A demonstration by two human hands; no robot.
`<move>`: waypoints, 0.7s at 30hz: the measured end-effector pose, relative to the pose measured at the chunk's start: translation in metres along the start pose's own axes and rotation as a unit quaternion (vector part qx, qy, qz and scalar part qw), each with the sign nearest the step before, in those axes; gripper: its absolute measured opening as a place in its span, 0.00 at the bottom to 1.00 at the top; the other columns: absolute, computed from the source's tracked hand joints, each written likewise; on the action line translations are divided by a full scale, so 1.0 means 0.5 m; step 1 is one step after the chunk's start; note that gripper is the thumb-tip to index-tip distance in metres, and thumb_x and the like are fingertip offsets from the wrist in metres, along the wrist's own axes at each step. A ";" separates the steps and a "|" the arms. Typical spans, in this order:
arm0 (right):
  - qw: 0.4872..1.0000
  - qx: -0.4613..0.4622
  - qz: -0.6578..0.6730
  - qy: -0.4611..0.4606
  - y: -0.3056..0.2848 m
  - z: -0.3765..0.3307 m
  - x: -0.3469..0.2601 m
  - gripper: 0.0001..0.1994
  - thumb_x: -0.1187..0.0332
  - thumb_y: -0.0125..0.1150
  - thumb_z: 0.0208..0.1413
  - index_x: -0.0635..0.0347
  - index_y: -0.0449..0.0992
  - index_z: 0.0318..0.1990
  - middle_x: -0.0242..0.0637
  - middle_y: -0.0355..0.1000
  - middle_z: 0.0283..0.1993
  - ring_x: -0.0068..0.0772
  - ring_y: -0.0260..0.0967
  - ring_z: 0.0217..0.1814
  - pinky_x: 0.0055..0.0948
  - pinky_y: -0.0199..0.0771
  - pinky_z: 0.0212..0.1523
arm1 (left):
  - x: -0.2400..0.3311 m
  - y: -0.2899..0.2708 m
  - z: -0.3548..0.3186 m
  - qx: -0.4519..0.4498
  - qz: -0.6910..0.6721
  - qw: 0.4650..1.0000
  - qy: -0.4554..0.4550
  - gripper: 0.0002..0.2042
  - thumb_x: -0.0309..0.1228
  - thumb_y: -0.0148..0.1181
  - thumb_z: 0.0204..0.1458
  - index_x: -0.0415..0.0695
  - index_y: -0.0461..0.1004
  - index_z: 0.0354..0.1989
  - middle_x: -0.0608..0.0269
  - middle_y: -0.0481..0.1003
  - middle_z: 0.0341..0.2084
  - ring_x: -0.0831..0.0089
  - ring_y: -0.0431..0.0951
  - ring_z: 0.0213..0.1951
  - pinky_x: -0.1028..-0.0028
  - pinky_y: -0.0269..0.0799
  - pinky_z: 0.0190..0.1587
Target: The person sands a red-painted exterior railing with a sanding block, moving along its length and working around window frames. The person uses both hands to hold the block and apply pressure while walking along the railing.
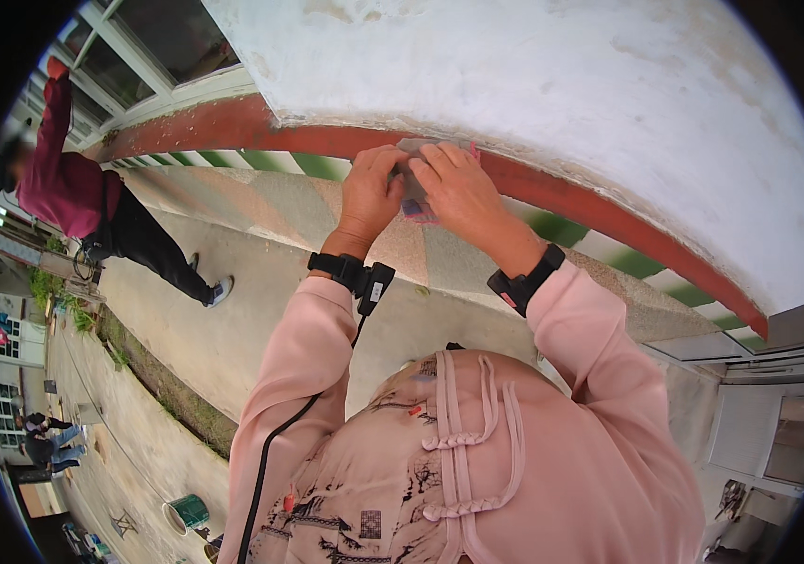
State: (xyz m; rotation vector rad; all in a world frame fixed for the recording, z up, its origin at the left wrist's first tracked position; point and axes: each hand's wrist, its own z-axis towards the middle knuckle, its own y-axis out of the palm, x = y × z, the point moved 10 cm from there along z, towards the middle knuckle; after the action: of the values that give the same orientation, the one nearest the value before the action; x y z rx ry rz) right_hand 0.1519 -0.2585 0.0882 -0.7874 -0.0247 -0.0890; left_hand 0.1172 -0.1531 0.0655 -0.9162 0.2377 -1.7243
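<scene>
Pink sleeves are reaching up at frame centre; left hand (pixel 371 193) and right hand (pixel 456 191) are together clasping a grey sanding pad (pixel 415 179) against the red wall band (pixel 552 193), which is showing unevenly worn paint.

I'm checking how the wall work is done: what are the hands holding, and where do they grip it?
Both the left hand and right hand press a small flat grey piece against the red wall band, fingers gripping its edges.
</scene>
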 end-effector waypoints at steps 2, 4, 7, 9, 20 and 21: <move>0.997 -0.047 -0.042 0.033 0.043 0.001 0.013 0.24 0.71 0.65 0.40 0.56 0.70 0.50 0.36 0.66 0.50 0.39 0.62 0.54 0.37 0.62 0.52 | -0.015 -0.014 -0.012 0.012 0.036 0.999 -0.002 0.18 0.18 0.59 0.44 0.46 0.74 0.45 0.56 0.74 0.46 0.55 0.72 0.51 0.62 0.69 0.52; 0.993 -0.075 -0.077 0.057 0.070 -0.002 0.024 0.27 0.70 0.66 0.39 0.54 0.70 0.52 0.34 0.65 0.51 0.37 0.62 0.54 0.36 0.60 0.52 | -0.026 -0.022 -0.018 0.028 0.055 0.998 -0.001 0.18 0.19 0.59 0.42 0.46 0.74 0.44 0.56 0.75 0.45 0.53 0.72 0.50 0.61 0.69 0.52; 0.988 -0.076 -0.112 0.072 0.074 -0.017 0.033 0.26 0.69 0.65 0.41 0.52 0.70 0.52 0.33 0.66 0.51 0.35 0.62 0.53 0.35 0.59 0.51 | -0.030 -0.022 -0.024 0.028 0.074 0.997 0.019 0.17 0.19 0.60 0.42 0.46 0.75 0.44 0.55 0.74 0.45 0.53 0.72 0.49 0.60 0.68 0.53; 0.986 -0.075 -0.124 0.082 0.062 -0.033 0.041 0.25 0.68 0.64 0.43 0.52 0.70 0.53 0.33 0.66 0.51 0.36 0.62 0.54 0.36 0.60 0.52 | -0.033 -0.022 -0.023 0.023 0.074 0.997 0.025 0.16 0.19 0.60 0.42 0.46 0.75 0.42 0.55 0.74 0.45 0.52 0.72 0.50 0.60 0.68 0.53; 0.982 -0.022 -0.129 0.134 -0.138 -0.212 0.127 0.26 0.68 0.70 0.36 0.49 0.72 0.48 0.30 0.68 0.49 0.35 0.64 0.54 0.40 0.60 0.56 | -0.006 0.019 0.017 0.018 0.063 0.996 0.060 0.10 0.19 0.59 0.44 0.46 0.78 0.35 0.60 0.77 0.39 0.58 0.75 0.44 0.64 0.72 0.46; 0.980 -0.025 -0.130 0.149 -0.155 -0.233 0.140 0.27 0.68 0.71 0.35 0.48 0.72 0.48 0.29 0.68 0.49 0.35 0.64 0.54 0.41 0.60 0.56 | -0.002 0.026 0.022 0.017 0.054 0.997 0.060 0.09 0.19 0.60 0.45 0.46 0.78 0.34 0.61 0.77 0.38 0.59 0.75 0.43 0.65 0.73 0.45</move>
State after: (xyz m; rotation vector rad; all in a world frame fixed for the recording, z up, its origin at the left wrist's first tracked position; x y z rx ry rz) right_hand 0.2136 -0.4005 0.0647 -0.8108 0.1607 -0.4560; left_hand 0.1341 -0.1539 0.0651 -0.7614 0.3295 -1.6804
